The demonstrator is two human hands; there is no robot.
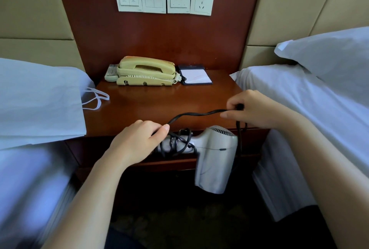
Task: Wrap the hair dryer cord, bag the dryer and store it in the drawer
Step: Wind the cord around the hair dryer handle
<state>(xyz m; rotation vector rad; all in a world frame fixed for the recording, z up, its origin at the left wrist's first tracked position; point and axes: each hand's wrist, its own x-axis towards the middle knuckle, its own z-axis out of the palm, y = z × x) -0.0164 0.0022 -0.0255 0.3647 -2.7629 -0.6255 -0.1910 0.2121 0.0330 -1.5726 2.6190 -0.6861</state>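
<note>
Head view: dryer (214, 150) in front of nightstand (159, 107) edge, handle (197, 142) gripped by left hand (137, 141) over cord (175, 142) turns, slack cord pinched in right hand (253, 109); probably light and rigid, cord limp, best held at handle.

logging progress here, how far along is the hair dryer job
Done: several cord loops sit around the hair dryer handle. In hand: the left hand grips that handle, the right hand pinches the loose cord, mid-wrap. Left: bagging, as the white bag lies unused on the bed, then the drawer.
</note>
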